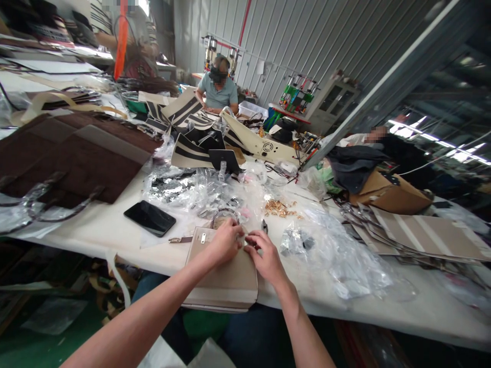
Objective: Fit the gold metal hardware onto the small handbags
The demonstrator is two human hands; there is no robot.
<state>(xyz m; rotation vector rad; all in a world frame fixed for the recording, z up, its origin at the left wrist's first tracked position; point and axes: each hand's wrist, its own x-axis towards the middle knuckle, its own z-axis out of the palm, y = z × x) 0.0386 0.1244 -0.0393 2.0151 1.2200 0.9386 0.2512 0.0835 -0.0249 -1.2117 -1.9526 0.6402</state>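
A beige handbag (226, 278) lies flat on the white table's (115, 230) near edge, its bottom overhanging toward me. My left hand (225, 241) is closed in a pinch at the bag's top edge, near its handle (224, 214). My right hand (264, 255) is closed beside it, fingertips meeting the left hand's over the same spot. What they pinch is too small to make out. A small metal clasp (203, 237) sits on the bag's flap, and a strap end (179, 239) sticks out to the left.
A black phone (150, 217) lies left of the bag. Clear plastic wrappers (337, 255), a pile of gold hardware (278, 208), brown bags (76, 158) and striped panels (422, 232) cover the table. One person sits at the far end, another at the right.
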